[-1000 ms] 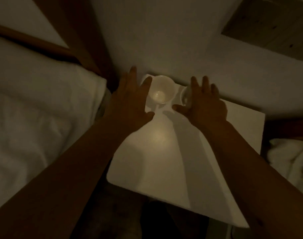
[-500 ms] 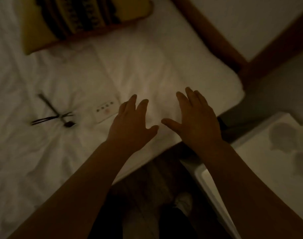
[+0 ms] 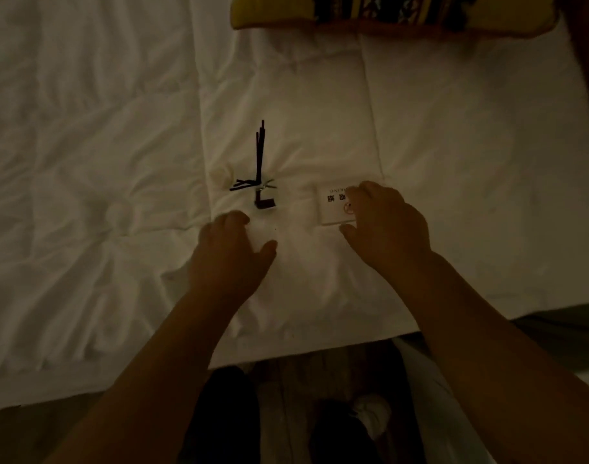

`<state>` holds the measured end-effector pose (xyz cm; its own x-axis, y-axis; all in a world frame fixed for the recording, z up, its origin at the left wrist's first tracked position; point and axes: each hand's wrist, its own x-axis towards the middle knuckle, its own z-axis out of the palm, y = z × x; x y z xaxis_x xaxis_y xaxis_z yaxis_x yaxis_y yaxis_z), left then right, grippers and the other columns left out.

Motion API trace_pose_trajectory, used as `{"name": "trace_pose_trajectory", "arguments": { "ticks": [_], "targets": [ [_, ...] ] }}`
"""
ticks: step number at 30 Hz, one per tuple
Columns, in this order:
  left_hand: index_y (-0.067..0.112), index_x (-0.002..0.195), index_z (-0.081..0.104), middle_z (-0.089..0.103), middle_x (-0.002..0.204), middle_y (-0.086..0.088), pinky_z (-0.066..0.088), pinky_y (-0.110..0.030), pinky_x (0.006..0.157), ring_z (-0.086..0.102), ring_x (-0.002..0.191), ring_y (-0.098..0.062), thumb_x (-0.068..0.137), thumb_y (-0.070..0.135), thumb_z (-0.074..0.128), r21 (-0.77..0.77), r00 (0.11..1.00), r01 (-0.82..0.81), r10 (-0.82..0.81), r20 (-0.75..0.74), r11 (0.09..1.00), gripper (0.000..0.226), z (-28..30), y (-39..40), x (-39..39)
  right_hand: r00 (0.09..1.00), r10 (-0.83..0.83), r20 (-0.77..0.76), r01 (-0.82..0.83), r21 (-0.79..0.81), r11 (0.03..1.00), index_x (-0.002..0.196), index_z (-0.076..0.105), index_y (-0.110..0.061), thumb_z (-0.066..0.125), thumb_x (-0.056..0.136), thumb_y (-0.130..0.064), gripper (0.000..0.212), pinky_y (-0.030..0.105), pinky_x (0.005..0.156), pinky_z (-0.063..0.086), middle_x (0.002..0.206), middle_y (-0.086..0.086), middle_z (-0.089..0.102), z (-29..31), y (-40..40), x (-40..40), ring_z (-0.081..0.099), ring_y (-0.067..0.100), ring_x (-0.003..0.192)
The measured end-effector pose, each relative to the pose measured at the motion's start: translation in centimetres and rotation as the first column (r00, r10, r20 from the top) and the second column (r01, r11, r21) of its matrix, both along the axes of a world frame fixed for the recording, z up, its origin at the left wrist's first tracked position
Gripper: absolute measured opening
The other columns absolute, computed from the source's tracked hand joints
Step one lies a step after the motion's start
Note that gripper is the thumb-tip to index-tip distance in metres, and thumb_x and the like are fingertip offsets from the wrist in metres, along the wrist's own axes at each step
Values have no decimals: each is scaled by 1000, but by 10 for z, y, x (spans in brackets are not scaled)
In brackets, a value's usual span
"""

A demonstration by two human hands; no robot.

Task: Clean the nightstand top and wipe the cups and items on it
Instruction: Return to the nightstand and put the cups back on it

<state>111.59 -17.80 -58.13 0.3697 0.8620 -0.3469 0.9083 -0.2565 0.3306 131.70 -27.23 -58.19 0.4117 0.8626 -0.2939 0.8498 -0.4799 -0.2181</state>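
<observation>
I am looking down at a white bed (image 3: 85, 162), and the cups are out of view. A small white card (image 3: 331, 204) with printed characters lies flat on the sheet. My right hand (image 3: 386, 226) covers its right half, with the fingers over the top edge and the thumb at the bottom edge. To the left lies a bundle of thin black sticks (image 3: 260, 155) with a small shiny piece (image 3: 265, 186). My left hand (image 3: 231, 256) rests on the sheet just below them, fingers curled down, thumb apart, holding nothing.
A yellow and black patterned cushion (image 3: 386, 11) lies at the top of the bed. The bed's near edge crosses the lower frame, with dark wooden floor (image 3: 296, 396) below it. A pale edge (image 3: 423, 380), perhaps the nightstand, shows at lower right.
My view has swung left from the nightstand and its cups to the bed. Both hands have moved over the sheet, and the right one has come down on the white card.
</observation>
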Motion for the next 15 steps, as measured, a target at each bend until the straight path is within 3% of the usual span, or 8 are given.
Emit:
{"name": "trace_pose_trajectory", "arguments": {
  "ticks": [3, 7, 9, 11, 13, 15],
  "targets": [
    [11, 138, 38, 46, 135, -15, 36, -47, 104, 39, 126, -36, 77, 48, 71, 47, 994, -13, 8, 109, 999, 79, -10, 26, 7, 1000, 16, -5, -16, -18, 1000, 141, 38, -18, 61, 87, -39, 62, 43, 94, 40, 142, 8, 41, -9, 17, 11, 38, 30, 128],
    [16, 134, 46, 51, 134, -8, 40, -39, 101, 45, 123, -31, 79, 40, 74, 36, 962, 90, -97, 255, 995, 66, -22, 52, 21, 992, 109, -63, -120, -214, 969, 150, 20, -27, 62, 77, -61, 90, 50, 113, 24, 158, 5, 18, -17, 34, 21, 17, 28, 144],
    [20, 123, 55, 59, 120, 1, 42, -26, 92, 55, 112, -20, 80, 34, 73, -16, 933, 116, -103, 346, 993, 49, -28, 61, 25, 991, 115, -68, -127, -206, 970, 148, 23, -28, 66, 73, -61, 93, 49, 105, 33, 153, 4, 27, -19, 36, 20, 24, 29, 139],
    [23, 111, 60, 62, 105, 9, 42, -15, 80, 60, 96, -8, 81, 28, 73, -90, 908, 44, -2, 420, 995, 33, -31, 67, 29, 993, 106, -48, -113, -172, 979, 145, 27, -28, 69, 71, -57, 90, 43, 88, 39, 142, 3, 37, -20, 34, 18, 33, 28, 128],
    [28, 102, 61, 62, 93, 16, 40, -1, 69, 60, 79, 12, 81, 25, 74, -129, 886, -10, 68, 458, 992, 24, -32, 71, 30, 994, 110, 4, -108, -166, 980, 144, 28, -28, 70, 71, -53, 87, 38, 75, 37, 134, 4, 41, -21, 32, 13, 37, 28, 121],
    [31, 98, 61, 60, 87, 24, 39, 4, 61, 55, 74, 23, 81, 24, 75, -149, 868, -19, 91, 489, 989, 23, -30, 71, 30, 995, 96, 41, -88, -167, 982, 143, 29, -27, 70, 72, -52, 86, 37, 72, 37, 129, 6, 44, -23, 29, 8, 39, 30, 117]
  ]
}}
